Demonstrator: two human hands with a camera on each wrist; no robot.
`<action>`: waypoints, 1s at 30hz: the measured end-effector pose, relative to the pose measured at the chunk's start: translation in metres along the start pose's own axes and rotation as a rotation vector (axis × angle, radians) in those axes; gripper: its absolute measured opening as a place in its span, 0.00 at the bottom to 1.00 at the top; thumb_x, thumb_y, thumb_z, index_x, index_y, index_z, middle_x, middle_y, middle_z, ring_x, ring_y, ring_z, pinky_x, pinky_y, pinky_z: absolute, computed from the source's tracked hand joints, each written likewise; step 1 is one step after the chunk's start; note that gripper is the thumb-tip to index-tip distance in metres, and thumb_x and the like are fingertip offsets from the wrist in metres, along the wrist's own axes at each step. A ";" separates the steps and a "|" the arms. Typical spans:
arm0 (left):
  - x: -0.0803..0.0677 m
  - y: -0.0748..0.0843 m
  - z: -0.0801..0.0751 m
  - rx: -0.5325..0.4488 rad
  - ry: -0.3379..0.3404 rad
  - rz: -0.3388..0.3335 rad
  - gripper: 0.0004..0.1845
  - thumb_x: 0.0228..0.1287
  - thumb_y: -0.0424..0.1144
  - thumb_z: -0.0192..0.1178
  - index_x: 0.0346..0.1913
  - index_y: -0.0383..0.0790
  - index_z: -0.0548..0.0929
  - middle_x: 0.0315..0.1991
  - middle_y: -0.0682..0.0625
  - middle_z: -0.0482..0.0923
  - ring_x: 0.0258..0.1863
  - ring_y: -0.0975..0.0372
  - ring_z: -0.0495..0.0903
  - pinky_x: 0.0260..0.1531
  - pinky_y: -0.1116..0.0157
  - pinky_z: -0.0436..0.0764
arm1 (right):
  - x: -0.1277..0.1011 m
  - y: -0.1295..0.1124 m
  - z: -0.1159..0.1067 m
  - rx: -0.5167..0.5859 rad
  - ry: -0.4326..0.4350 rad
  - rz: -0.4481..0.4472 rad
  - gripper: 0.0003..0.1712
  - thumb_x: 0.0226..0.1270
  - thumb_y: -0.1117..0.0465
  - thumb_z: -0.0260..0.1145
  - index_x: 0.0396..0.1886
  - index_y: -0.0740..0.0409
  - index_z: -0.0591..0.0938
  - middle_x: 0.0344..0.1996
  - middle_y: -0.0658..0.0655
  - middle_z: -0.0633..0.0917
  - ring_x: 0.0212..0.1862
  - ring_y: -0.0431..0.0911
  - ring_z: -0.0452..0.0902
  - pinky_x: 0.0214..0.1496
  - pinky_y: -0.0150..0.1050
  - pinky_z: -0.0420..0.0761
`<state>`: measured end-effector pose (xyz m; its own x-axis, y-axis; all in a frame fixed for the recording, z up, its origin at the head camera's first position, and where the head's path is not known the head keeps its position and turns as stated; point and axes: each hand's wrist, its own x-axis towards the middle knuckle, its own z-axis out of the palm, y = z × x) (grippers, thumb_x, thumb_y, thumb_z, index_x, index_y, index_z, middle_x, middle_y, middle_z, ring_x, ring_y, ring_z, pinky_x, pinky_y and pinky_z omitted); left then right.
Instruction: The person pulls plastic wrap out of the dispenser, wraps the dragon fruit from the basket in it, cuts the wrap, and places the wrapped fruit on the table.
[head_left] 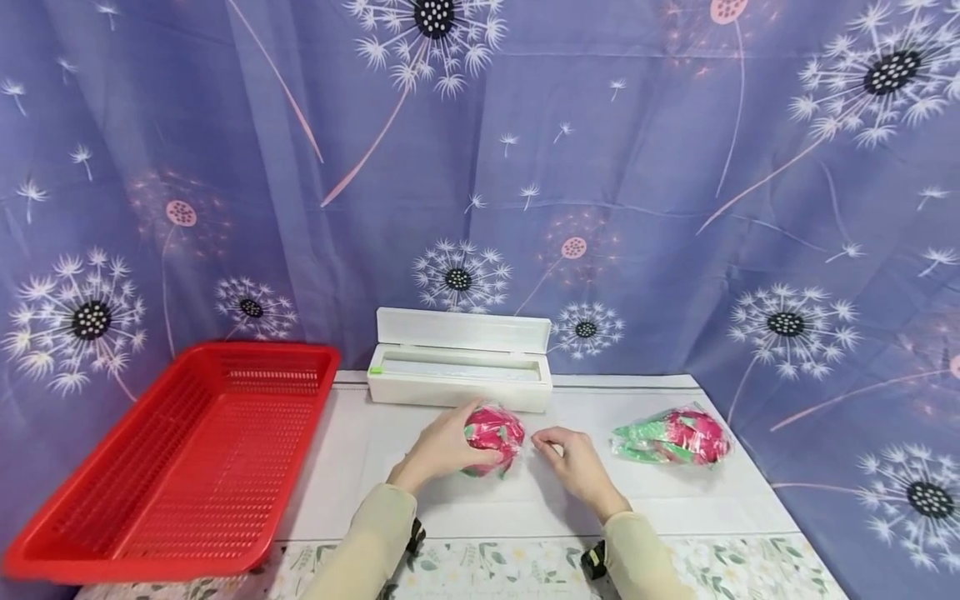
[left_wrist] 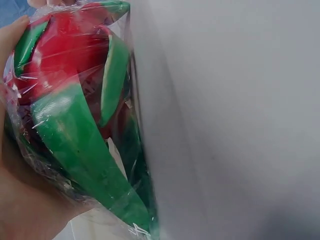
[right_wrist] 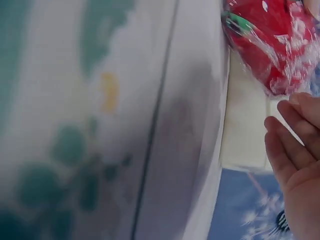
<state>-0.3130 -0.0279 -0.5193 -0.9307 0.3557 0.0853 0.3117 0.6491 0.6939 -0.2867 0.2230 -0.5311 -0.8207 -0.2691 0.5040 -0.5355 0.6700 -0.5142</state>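
Observation:
A dragon fruit [head_left: 495, 440], red with green scales and covered in clear plastic wrap, is on the white table covering. My left hand [head_left: 442, 443] grips it from the left, thumb low and fingers over the top. In the left wrist view, the shiny wrap [left_wrist: 65, 120] lies creased over the long green scales. Just to the right of the fruit, my right hand [head_left: 573, 468] has its thumb and index fingertips together. The right wrist view shows those fingertips [right_wrist: 300, 100] pinching at the tapering edge of the wrap [right_wrist: 280, 82], the other fingers loosely bent.
Behind the hands stands a white cling film box [head_left: 457, 390], its lid raised. A second wrapped dragon fruit [head_left: 697, 437] lies at the right. The large red plastic basket [head_left: 202, 475] takes up the left side. A blue dandelion-print curtain [head_left: 645, 275] hangs behind the table.

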 end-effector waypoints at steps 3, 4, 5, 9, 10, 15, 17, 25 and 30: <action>-0.001 -0.003 0.001 0.008 0.021 0.018 0.57 0.41 0.71 0.70 0.74 0.51 0.62 0.63 0.46 0.71 0.58 0.52 0.72 0.52 0.45 0.74 | -0.001 -0.011 0.006 -0.057 0.000 -0.018 0.05 0.60 0.69 0.71 0.34 0.58 0.88 0.33 0.51 0.88 0.38 0.46 0.85 0.46 0.44 0.82; -0.001 -0.005 0.001 0.012 0.027 0.023 0.56 0.41 0.70 0.70 0.74 0.50 0.63 0.62 0.46 0.72 0.58 0.52 0.73 0.51 0.45 0.75 | -0.002 -0.016 0.009 -0.077 0.000 -0.018 0.04 0.60 0.69 0.71 0.33 0.58 0.88 0.32 0.52 0.88 0.38 0.46 0.85 0.45 0.44 0.82; -0.001 -0.006 0.001 0.011 0.032 0.025 0.56 0.41 0.70 0.70 0.74 0.50 0.63 0.62 0.46 0.72 0.57 0.52 0.73 0.50 0.46 0.75 | -0.002 -0.022 0.011 -0.099 0.002 -0.014 0.04 0.60 0.70 0.71 0.32 0.58 0.87 0.31 0.52 0.88 0.37 0.47 0.85 0.44 0.45 0.82; -0.002 -0.008 0.002 0.018 0.047 0.017 0.56 0.42 0.70 0.70 0.74 0.50 0.63 0.62 0.46 0.72 0.57 0.52 0.73 0.50 0.46 0.75 | -0.003 -0.045 0.022 -0.190 0.019 0.078 0.05 0.60 0.70 0.70 0.27 0.58 0.85 0.28 0.54 0.86 0.32 0.46 0.83 0.37 0.42 0.82; -0.001 -0.008 0.002 0.015 0.050 0.016 0.56 0.41 0.70 0.70 0.74 0.50 0.63 0.62 0.46 0.72 0.57 0.52 0.73 0.50 0.46 0.75 | -0.002 -0.051 0.024 -0.210 0.014 0.107 0.05 0.59 0.71 0.69 0.27 0.59 0.85 0.27 0.55 0.86 0.31 0.47 0.83 0.35 0.42 0.82; -0.001 -0.007 0.002 0.002 0.059 0.007 0.56 0.42 0.70 0.70 0.74 0.49 0.63 0.64 0.46 0.71 0.59 0.51 0.71 0.53 0.46 0.73 | 0.001 -0.079 0.027 -0.307 -0.086 0.193 0.03 0.61 0.74 0.63 0.31 0.65 0.82 0.28 0.59 0.84 0.33 0.53 0.83 0.35 0.43 0.83; -0.001 -0.006 0.002 0.001 0.066 0.003 0.55 0.43 0.70 0.70 0.74 0.48 0.63 0.64 0.46 0.70 0.59 0.50 0.71 0.53 0.45 0.73 | 0.001 -0.087 0.025 -0.323 -0.162 0.197 0.05 0.63 0.72 0.61 0.37 0.69 0.82 0.35 0.64 0.84 0.40 0.57 0.83 0.43 0.46 0.83; -0.002 -0.006 0.006 -0.022 0.039 0.029 0.55 0.45 0.69 0.70 0.74 0.49 0.62 0.65 0.46 0.70 0.60 0.50 0.70 0.54 0.44 0.72 | 0.020 -0.073 -0.007 -0.189 -0.171 0.281 0.11 0.70 0.63 0.60 0.43 0.65 0.85 0.39 0.62 0.87 0.40 0.57 0.83 0.45 0.53 0.81; -0.003 -0.006 0.006 -0.044 0.025 0.011 0.55 0.45 0.69 0.69 0.75 0.49 0.61 0.67 0.46 0.67 0.62 0.49 0.69 0.55 0.44 0.72 | 0.051 -0.050 -0.002 0.067 -0.060 0.308 0.16 0.75 0.60 0.54 0.51 0.65 0.83 0.48 0.63 0.85 0.52 0.59 0.79 0.56 0.55 0.75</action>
<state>-0.3110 -0.0289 -0.5280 -0.9319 0.3454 0.1108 0.3138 0.6145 0.7238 -0.3012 0.1771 -0.4789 -0.9554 -0.1024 0.2771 -0.2705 0.6799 -0.6816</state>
